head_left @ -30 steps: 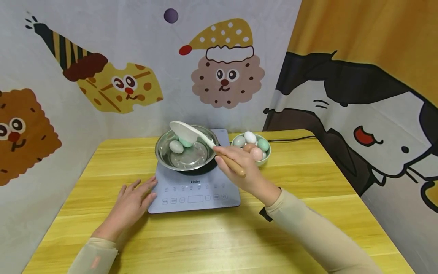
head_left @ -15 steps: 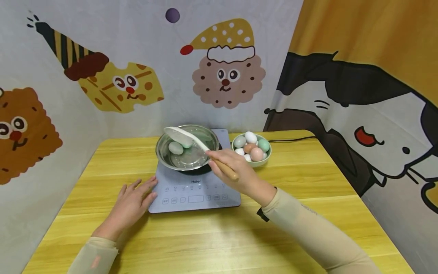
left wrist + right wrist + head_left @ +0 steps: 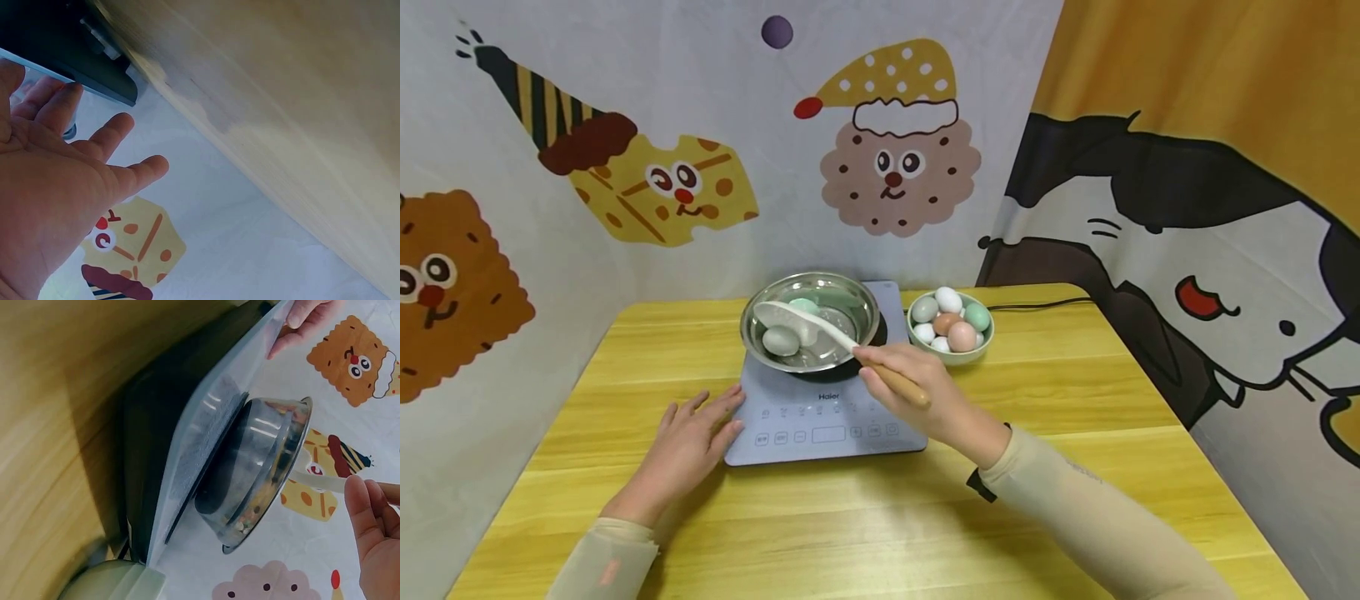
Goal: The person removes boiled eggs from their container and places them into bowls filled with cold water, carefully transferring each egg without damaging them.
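Note:
My right hand (image 3: 925, 396) grips the wooden handle of a white ladle (image 3: 790, 319), whose head is down inside a steel bowl (image 3: 852, 315). Beside the ladle's head lies a grey-green egg (image 3: 781, 341), and a mint-green egg (image 3: 806, 306) is partly hidden behind it. The steel bowl sits on a Haier induction cooker (image 3: 827, 450). My left hand (image 3: 696, 433) has its fingers spread at the cooker's left edge; in the left wrist view those fingers (image 3: 119, 128) reach along the cooker's side (image 3: 94, 75). In the right wrist view the ladle's shaft (image 3: 325, 481) crosses the bowl's rim.
Right of the cooker stands a pale green bowl (image 3: 958, 358) heaped with several eggs in white, brown, pink and green. A black cord (image 3: 1037, 306) runs behind it. A cartoon-printed cloth (image 3: 685, 267) hangs along the back of the wooden table (image 3: 820, 533).
The ladle's head has gone from above the steel bowl, down and left into it beside the eggs. The grey-green egg has shifted slightly toward the front. My left hand stays still.

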Demonstrator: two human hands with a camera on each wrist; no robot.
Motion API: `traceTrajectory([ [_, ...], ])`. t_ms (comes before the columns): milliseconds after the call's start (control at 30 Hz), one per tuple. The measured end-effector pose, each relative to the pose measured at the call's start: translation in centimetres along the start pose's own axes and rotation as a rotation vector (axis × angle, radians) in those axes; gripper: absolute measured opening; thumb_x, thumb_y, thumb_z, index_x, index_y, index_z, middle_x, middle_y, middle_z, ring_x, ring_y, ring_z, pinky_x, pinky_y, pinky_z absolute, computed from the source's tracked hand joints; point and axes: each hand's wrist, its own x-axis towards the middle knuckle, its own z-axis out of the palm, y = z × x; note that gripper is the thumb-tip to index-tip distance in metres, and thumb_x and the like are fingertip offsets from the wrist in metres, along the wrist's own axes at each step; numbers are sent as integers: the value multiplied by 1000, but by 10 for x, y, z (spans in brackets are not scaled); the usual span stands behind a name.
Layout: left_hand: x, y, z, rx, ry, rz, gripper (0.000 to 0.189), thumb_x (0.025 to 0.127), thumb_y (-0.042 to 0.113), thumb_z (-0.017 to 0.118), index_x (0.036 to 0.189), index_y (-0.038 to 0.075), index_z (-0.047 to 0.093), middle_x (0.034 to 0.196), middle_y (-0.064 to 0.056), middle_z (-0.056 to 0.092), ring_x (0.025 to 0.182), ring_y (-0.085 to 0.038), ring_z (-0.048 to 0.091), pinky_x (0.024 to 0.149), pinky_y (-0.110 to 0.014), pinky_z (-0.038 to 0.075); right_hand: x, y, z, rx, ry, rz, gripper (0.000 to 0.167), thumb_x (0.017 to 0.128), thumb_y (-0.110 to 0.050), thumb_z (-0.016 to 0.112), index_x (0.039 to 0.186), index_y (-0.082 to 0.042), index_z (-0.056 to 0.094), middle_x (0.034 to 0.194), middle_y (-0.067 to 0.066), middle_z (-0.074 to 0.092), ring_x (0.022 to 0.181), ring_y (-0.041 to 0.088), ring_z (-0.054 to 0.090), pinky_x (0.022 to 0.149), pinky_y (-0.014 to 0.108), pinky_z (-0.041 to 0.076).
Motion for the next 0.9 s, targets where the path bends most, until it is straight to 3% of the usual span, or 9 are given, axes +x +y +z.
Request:
traceTrajectory([
  [233,1,-2,0,1,-10,1,51,110,28,62,156,9,55,167,-10,49,149,-61,38,120,-84,17,-8,-7,-5,62,53,-4,27,107,-16,65,113,6,78,93,14,81,75,20,73,68,24,62],
  [333,1,-3,0,-1,-9,2,51,110,29,62,156,10,55,167,-10,49,148,-60,39,119,-84,18,-11,-9,-8,131,64,89,20,103,-2,67,113,11,77,94,19,81,72,21,73,66,22,63],
  [400,1,-3,0,0,-10,2,50,110,29,61,156,10,55,167,-9,49,148,-60,39,119,-84,18,-11,-10,-11,261,67,247,20,100,6,65,115,16,74,95,27,79,71,22,74,65,24,65],
  [467,1,-3,0,-1,-12,0,51,110,30,61,157,10,55,167,-10,49,148,-60,39,119,-84,17,-10,-10,-14,412,92,480,23,100,6,64,118,17,72,99,33,78,72,22,76,66,29,67],
  [600,1,-4,1,4,-15,-3,51,110,30,62,157,10,55,167,-10,49,149,-60,38,120,-84,17,-6,-4,-19,635,196,937,30,108,-12,62,125,11,71,101,28,78,76,17,76,69,32,68],
  [700,0,-4,1,7,-13,-1,51,110,29,62,157,11,55,167,-9,49,148,-60,39,120,-84,18,-3,1,-20,714,260,1111,32,109,-19,62,125,8,70,96,18,79,75,17,74,70,32,68],
  [900,0,-3,0,4,-10,1,50,111,30,61,157,11,55,167,-9,49,148,-60,40,119,-84,18,-2,9,-20,845,330,1309,34,111,-21,56,131,4,67,90,6,81,74,14,73,70,28,67],
])
